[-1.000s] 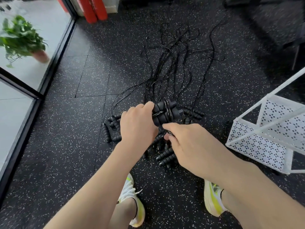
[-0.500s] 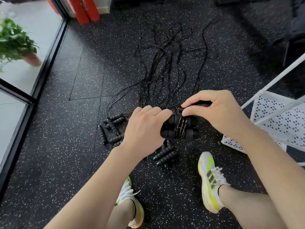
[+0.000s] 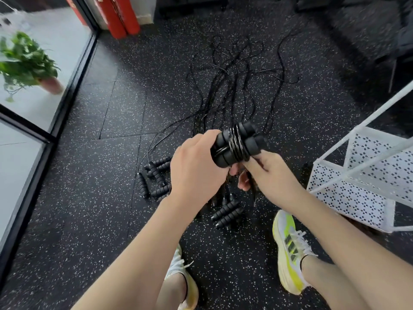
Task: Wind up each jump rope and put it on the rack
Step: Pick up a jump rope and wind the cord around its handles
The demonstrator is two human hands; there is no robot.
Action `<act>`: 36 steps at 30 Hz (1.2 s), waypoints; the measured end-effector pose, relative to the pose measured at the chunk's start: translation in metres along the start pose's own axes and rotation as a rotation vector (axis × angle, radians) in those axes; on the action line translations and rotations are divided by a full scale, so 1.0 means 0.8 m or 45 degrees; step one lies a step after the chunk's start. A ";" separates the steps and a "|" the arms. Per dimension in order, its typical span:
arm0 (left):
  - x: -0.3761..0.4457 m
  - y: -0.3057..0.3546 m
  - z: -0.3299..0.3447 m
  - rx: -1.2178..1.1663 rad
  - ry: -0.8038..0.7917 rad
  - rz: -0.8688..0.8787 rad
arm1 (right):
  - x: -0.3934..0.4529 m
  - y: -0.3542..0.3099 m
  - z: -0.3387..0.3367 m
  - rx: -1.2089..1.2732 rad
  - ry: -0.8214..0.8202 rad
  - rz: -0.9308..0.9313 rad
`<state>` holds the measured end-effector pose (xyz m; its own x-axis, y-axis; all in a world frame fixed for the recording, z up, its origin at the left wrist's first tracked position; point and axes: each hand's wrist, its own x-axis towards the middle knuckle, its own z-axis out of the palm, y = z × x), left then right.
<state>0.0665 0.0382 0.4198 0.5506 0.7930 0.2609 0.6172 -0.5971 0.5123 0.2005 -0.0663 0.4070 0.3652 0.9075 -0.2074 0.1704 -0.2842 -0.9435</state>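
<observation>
- The left hand (image 3: pixel 196 168) is raised in front of the body, with its back toward the camera. Its fingers are curled around the left end of the wound jump rope (image 3: pixel 237 145) and grip it.
- The right hand (image 3: pixel 268 175) is just under the right end of the bundle, palm turned inward. Its fingers are bent and touch the bundle from below.
- Both forearms are bare and reach forward from the bottom edge. The two hands are almost touching.
</observation>
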 end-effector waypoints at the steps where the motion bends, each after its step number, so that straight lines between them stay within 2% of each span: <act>1: 0.002 0.001 0.000 0.027 0.009 -0.045 | -0.002 -0.003 0.005 -0.078 -0.007 -0.024; 8: 0.012 -0.004 0.001 0.168 0.027 -0.205 | -0.017 -0.027 0.019 -0.497 -0.164 -0.009; 20: 0.015 -0.017 0.003 0.155 -0.027 -0.346 | -0.033 -0.056 0.026 -0.854 -0.271 0.000; 26: 0.018 -0.023 -0.001 0.131 -0.040 -0.413 | -0.033 -0.055 0.028 -0.881 -0.242 -0.035; 29: 0.013 -0.025 0.004 0.213 -0.005 -0.333 | -0.033 -0.057 0.029 -0.840 -0.233 -0.056; 36: -0.006 -0.022 0.015 0.471 -0.023 0.137 | -0.029 -0.070 0.001 -0.771 -0.171 -0.164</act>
<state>0.0596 0.0432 0.4001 0.6310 0.7232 0.2808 0.7148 -0.6826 0.1518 0.1818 -0.0712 0.4646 0.1957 0.9658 -0.1699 0.7071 -0.2590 -0.6579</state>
